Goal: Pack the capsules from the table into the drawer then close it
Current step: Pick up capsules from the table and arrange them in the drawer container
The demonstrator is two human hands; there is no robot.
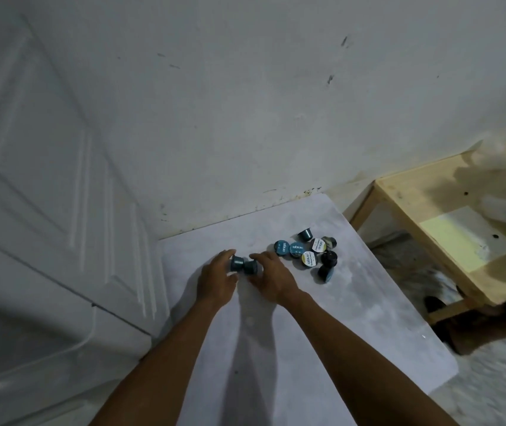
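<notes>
- A white panelled door (45,179) stands to the left of the white table (276,348), running along its left edge.
- A pale wall (245,103) rises behind the table's far edge. It is scuffed with dark flecks and stained along the line where it meets the table.
- The table top is a mottled grey-white, with a rounded corner at its near right.
- The left hand (216,279) is over the table's far half, forefinger and thumb pinching a teal capsule (236,263) that lies on its side on the table.
- The right hand (271,279) is just beside the left hand, fingers and thumb curled round a second capsule (250,267) that touches the first.
- The loose capsules (296,249) sit bunched together near the table's far right edge. Some have teal or white lids facing up, and darker ones are tipped on their sides.
- A bare wooden bench (430,226) stands to the right of the table and apart from it. It has a pale patch on its top and its far end is blurred.
- Speckled floor (491,379) shows past the table's near right corner.
</notes>
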